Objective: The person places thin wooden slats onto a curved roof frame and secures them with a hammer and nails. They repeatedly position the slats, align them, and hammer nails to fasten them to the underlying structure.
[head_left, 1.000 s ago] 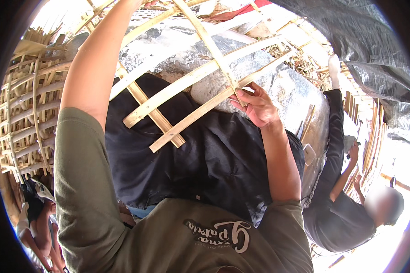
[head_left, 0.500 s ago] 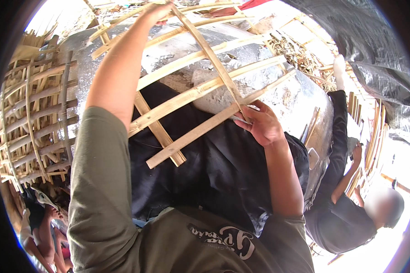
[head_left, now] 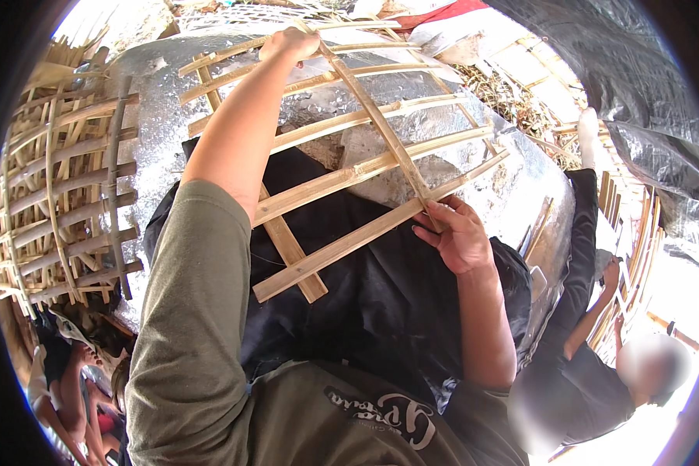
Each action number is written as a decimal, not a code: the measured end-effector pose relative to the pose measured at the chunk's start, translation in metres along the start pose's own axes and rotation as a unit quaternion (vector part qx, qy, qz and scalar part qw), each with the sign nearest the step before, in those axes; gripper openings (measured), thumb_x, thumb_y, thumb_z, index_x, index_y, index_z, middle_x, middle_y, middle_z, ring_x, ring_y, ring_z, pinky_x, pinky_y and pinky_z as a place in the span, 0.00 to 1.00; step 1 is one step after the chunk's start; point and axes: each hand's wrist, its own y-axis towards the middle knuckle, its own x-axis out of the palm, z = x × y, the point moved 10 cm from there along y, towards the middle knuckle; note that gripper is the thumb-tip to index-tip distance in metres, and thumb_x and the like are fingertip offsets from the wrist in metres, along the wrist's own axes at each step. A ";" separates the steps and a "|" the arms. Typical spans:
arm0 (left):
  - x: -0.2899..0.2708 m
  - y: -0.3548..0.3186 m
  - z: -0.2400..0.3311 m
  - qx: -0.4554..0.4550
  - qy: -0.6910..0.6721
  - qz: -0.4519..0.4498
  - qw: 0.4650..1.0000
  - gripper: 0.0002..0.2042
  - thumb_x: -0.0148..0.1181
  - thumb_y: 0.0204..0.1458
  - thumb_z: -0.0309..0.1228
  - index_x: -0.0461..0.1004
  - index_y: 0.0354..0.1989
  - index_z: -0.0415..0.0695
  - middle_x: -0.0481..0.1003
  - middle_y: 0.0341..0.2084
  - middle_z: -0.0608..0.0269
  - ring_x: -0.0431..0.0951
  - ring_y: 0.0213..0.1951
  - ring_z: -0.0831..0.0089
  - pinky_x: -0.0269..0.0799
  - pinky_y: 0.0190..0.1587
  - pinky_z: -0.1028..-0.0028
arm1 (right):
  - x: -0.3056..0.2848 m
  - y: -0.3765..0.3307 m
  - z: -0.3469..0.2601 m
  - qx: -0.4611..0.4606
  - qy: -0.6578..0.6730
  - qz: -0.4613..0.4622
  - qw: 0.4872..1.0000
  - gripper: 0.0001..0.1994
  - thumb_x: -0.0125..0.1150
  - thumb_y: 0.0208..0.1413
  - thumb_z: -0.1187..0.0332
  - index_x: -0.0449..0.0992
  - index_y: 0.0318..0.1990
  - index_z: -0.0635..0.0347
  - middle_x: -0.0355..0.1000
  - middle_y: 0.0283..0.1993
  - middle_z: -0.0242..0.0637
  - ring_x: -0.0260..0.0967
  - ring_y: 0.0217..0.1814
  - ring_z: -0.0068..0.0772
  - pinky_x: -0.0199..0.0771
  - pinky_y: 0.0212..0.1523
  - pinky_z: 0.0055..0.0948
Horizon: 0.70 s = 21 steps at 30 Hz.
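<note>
A lattice of pale bamboo slats lies tilted over my lap and the silvery sheet in front of me. Several long slats run crosswise, with a few narrower strips across them. At the far end of one cross strip, my left hand is closed round the wood, arm stretched forward. My right hand pinches the near end of that same strip, where it meets the nearest slat. The fingertips of the right hand are partly hidden behind the wood.
A finished-looking bamboo lattice stands at the left. Silvery sheeting spreads beneath the work. A person in dark clothes sits at the right beside upright slats. Another person's limbs show at the lower left. Black plastic hangs upper right.
The lattice has come slightly nearer and to the right in view. My left hand has shifted the same way, still on the strip's far end; my right hand stays at its near end.
</note>
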 end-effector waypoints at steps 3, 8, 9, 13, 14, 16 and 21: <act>-0.010 -0.015 0.023 0.032 0.101 0.063 0.992 0.28 0.46 0.63 0.59 0.77 0.50 0.48 0.79 0.44 0.58 0.78 0.49 0.60 0.71 0.56 0.51 | -0.002 -0.001 0.002 -0.005 0.006 0.004 1.000 0.17 0.63 0.62 0.69 0.70 0.56 0.66 0.78 0.48 0.40 0.79 0.49 0.32 0.84 0.47 0.37; -0.030 -0.089 0.096 0.210 0.199 0.156 0.944 0.32 0.48 0.65 0.49 0.56 0.73 0.46 0.59 0.69 0.45 0.61 0.69 0.46 0.55 0.70 0.37 | -0.005 0.003 0.005 -0.001 0.009 -0.002 1.000 0.16 0.62 0.62 0.70 0.72 0.54 0.65 0.78 0.48 0.40 0.79 0.49 0.32 0.85 0.47 0.36; -0.028 -0.109 0.111 0.258 0.183 0.152 0.937 0.32 0.48 0.65 0.48 0.55 0.74 0.46 0.57 0.71 0.45 0.59 0.70 0.46 0.54 0.71 0.37 | -0.005 0.004 0.004 -0.005 0.010 -0.001 1.000 0.15 0.62 0.62 0.70 0.72 0.54 0.65 0.78 0.49 0.40 0.79 0.50 0.32 0.85 0.47 0.36; -0.006 -0.194 0.164 0.370 0.167 0.061 0.912 0.31 0.45 0.67 0.53 0.58 0.73 0.49 0.57 0.71 0.49 0.57 0.72 0.51 0.54 0.71 0.38 | -0.005 0.004 0.003 -0.015 0.012 0.000 1.000 0.13 0.61 0.63 0.68 0.74 0.53 0.62 0.79 0.48 0.36 0.79 0.49 0.29 0.84 0.48 0.34; -0.002 -0.212 0.170 0.386 0.164 0.061 0.906 0.32 0.44 0.67 0.54 0.57 0.73 0.49 0.56 0.72 0.49 0.56 0.72 0.51 0.53 0.70 0.36 | -0.001 0.004 0.001 -0.019 0.008 -0.008 1.000 0.12 0.61 0.64 0.68 0.74 0.52 0.61 0.80 0.48 0.35 0.80 0.49 0.28 0.83 0.48 0.33; 0.019 -0.226 0.178 0.410 0.166 0.046 0.896 0.33 0.42 0.66 0.58 0.57 0.73 0.49 0.55 0.72 0.49 0.54 0.73 0.51 0.50 0.70 0.33 | -0.004 0.009 0.003 -0.020 0.011 -0.025 0.999 0.12 0.61 0.64 0.68 0.74 0.53 0.60 0.79 0.48 0.35 0.79 0.49 0.28 0.83 0.48 0.33; 0.058 -0.211 0.152 0.324 0.196 -0.063 0.923 0.42 0.31 0.62 0.69 0.53 0.76 0.52 0.46 0.77 0.49 0.40 0.77 0.47 0.31 0.72 0.29 | -0.004 0.010 0.002 -0.031 0.025 -0.033 0.999 0.15 0.62 0.62 0.69 0.72 0.53 0.66 0.77 0.51 0.40 0.78 0.51 0.34 0.81 0.52 0.38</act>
